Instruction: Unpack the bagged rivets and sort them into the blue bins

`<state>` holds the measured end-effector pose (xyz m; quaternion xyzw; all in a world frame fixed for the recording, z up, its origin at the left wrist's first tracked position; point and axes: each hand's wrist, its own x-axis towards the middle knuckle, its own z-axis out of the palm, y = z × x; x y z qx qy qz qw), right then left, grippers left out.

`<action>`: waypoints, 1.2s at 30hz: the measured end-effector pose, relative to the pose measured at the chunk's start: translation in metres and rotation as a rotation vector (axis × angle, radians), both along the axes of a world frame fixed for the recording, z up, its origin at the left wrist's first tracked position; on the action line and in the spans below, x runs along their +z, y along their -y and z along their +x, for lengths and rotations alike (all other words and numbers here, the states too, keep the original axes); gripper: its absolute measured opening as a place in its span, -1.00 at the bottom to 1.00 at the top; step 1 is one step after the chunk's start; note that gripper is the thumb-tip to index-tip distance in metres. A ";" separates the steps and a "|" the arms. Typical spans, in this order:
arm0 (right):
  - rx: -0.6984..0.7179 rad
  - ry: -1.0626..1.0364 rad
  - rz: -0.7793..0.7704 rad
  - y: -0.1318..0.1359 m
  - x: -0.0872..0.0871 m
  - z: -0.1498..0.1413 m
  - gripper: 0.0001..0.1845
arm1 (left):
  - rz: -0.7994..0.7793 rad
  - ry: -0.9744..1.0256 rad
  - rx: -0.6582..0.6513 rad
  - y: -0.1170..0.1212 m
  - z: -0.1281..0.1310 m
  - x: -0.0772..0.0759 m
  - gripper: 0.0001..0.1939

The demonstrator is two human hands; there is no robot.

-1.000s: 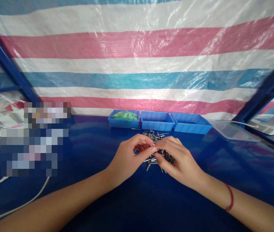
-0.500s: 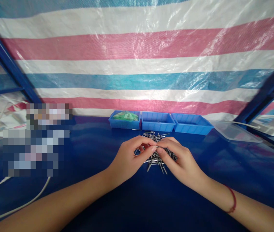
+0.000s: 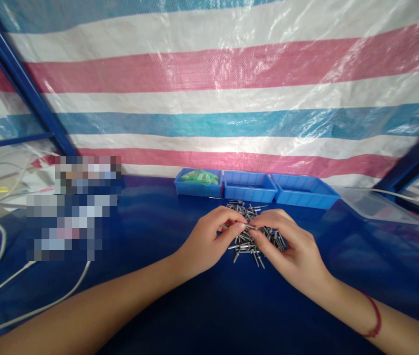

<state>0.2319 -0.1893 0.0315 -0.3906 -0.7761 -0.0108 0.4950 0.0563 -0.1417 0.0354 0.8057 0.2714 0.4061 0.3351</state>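
Over a pile of metal blind rivets (image 3: 244,245) on the blue table, both hands meet at the fingertips. My left hand (image 3: 212,236) pinches one end of a slim silver blind rivet (image 3: 249,227) between thumb and forefinger. At its other end, the thumb and forefinger of my right hand (image 3: 292,244) are closed on the same rivet. Fingers cover much of it. The pile spreads behind and below the fingers, partly hidden by both hands.
Behind the pile stand a blue bin with a green packet (image 3: 199,176), a middle blue bin (image 3: 250,194) holding a few thin pieces, and a right blue bin (image 3: 305,198). A clear plastic sheet (image 3: 379,204) lies right. White cables (image 3: 79,288) run at left.
The view has turned a little left, so everything sits further right. The fingertips have drawn slightly apart, and more of the rivet shows between them.
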 end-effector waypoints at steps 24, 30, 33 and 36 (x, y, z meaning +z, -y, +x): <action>-0.569 0.250 -0.217 -0.136 0.032 0.038 -0.76 | 0.287 -0.327 0.079 -0.005 -0.007 -0.004 -0.80; -0.522 0.263 -0.189 -0.090 0.035 0.036 -0.73 | 0.385 -0.369 0.029 -0.006 -0.006 -0.006 -0.86; -0.439 0.283 -0.175 -0.059 0.027 0.035 -0.77 | 0.581 -0.449 -0.077 -0.005 -0.004 -0.005 -0.85; -0.373 0.249 -0.146 -0.040 0.014 0.032 -0.82 | 0.831 -0.530 -0.113 -0.003 0.000 -0.005 -0.85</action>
